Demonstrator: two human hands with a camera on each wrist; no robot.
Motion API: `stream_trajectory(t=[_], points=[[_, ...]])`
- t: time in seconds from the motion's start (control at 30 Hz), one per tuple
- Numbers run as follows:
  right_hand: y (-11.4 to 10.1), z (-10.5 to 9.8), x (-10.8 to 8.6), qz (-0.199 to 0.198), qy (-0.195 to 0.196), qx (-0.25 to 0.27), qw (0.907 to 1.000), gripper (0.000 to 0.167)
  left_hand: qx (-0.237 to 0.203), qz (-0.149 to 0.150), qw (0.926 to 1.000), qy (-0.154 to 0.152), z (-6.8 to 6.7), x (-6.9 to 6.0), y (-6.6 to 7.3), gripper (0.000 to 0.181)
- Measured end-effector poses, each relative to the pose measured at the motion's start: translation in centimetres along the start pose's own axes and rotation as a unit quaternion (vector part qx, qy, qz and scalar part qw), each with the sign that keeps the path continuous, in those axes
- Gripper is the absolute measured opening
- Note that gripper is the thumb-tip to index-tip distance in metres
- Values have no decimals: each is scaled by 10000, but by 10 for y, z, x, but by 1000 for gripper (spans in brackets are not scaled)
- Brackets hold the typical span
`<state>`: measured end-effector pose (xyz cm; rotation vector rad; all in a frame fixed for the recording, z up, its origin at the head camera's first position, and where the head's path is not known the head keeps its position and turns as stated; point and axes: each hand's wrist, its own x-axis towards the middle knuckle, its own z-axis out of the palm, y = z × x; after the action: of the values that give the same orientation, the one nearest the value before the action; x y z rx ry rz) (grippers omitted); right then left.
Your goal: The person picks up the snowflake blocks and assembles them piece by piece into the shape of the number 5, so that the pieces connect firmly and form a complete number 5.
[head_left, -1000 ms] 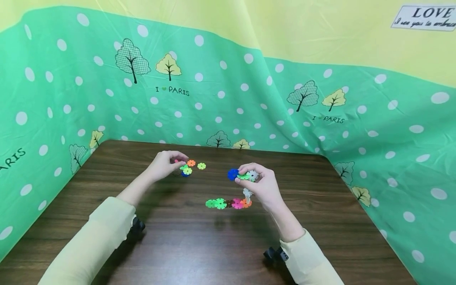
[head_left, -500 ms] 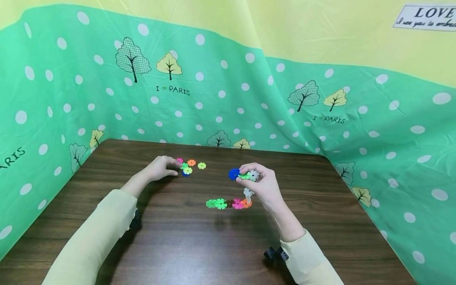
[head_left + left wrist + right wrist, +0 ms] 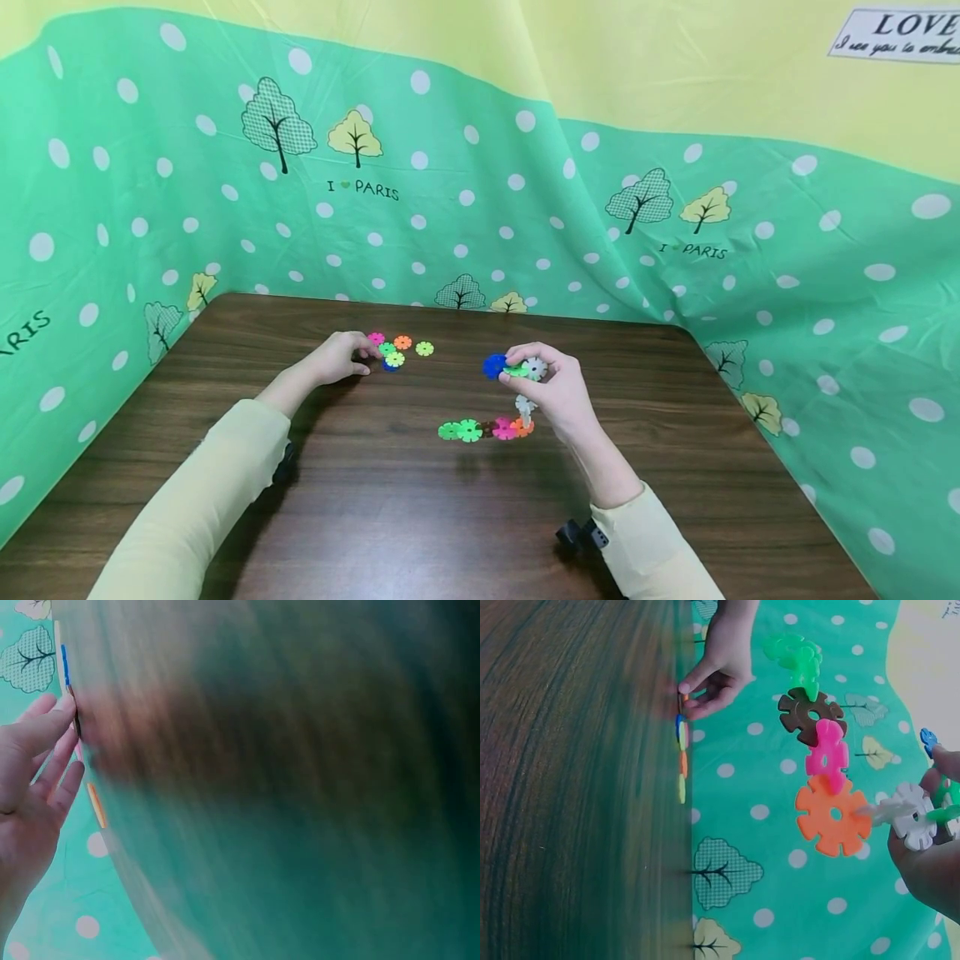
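My right hand (image 3: pixel 551 387) pinches a chain of interlocking flower discs above the table. Blue discs (image 3: pixel 495 366) stick out past its fingertips, and a white disc (image 3: pixel 534 368) sits beside the fingers. From there the chain bends through an orange disc (image 3: pixel 834 815), a pink disc (image 3: pixel 827 756) and a brown disc (image 3: pixel 811 715) to green discs (image 3: pixel 795 658). My left hand (image 3: pixel 341 358) is low at the table, left of the loose discs. Its thumb and fingers pinch the rim of a dark disc (image 3: pixel 76 724), mostly hidden by the hand.
Loose flower discs lie on the brown wooden table (image 3: pixel 360 517) by my left hand: pink (image 3: pixel 376 338), orange (image 3: pixel 402 342), green (image 3: pixel 387 350), yellow (image 3: pixel 424 348) and a partly covered blue one (image 3: pixel 389 367). A green polka-dot cloth (image 3: pixel 465 225) hangs behind the table.
My left hand has pulled back left from over the loose discs, uncovering the pink one, and its fingers have drawn in. My right hand and its chain have barely shifted.
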<state>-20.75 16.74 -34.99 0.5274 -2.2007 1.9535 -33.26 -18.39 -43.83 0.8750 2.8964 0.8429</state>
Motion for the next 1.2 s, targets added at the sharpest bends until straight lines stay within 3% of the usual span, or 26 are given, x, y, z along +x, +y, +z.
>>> stream_trajectory(t=[0.27,0.4,0.57,0.9,1.03,1.2], points=[[0,-1,-1,-21,-14,6,10000,20,-122,-282,9995,-67,-1,0,2,23],[0,-1,-1,-6,-18,-15,10000,20,-218,-334,9992,101,-3,-2,6,17],[1,-1,-2,-28,-17,-31,10000,20,-483,-182,9974,508,-9,-2,17,10],[2,-2,-2,-5,-36,170,9998,15,-861,175,9873,1326,-28,-1,63,7],[0,-1,-2,-30,39,180,9998,17,-1079,355,9790,1694,-33,-5,86,8],[-1,-1,-2,-36,92,175,9998,18,-1606,607,9665,1910,-36,-14,116,9]])
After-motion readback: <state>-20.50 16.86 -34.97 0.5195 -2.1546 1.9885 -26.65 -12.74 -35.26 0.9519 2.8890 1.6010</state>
